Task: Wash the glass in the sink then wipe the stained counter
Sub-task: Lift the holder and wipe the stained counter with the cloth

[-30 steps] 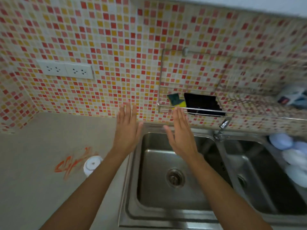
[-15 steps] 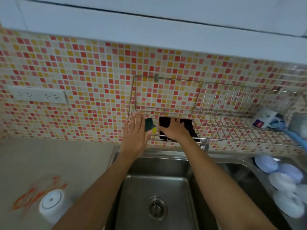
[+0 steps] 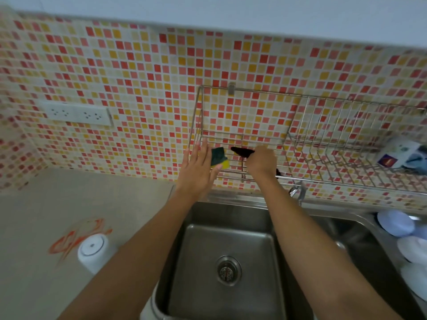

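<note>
Mosaic tile wall (image 3: 143, 72) red, yellow, white; white socket strip (image 3: 77, 114) at left

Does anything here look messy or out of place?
Yes: an orange stain is smeared across the counter left of the sink, and a white glass stands on it, not in the sink.

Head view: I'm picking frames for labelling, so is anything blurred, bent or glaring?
Head view: wide-angle bending curves the wall's top edge; motion blur softens the glass and stain lower left; soft glare on the sink steel; both hands sharp enough.
</note>
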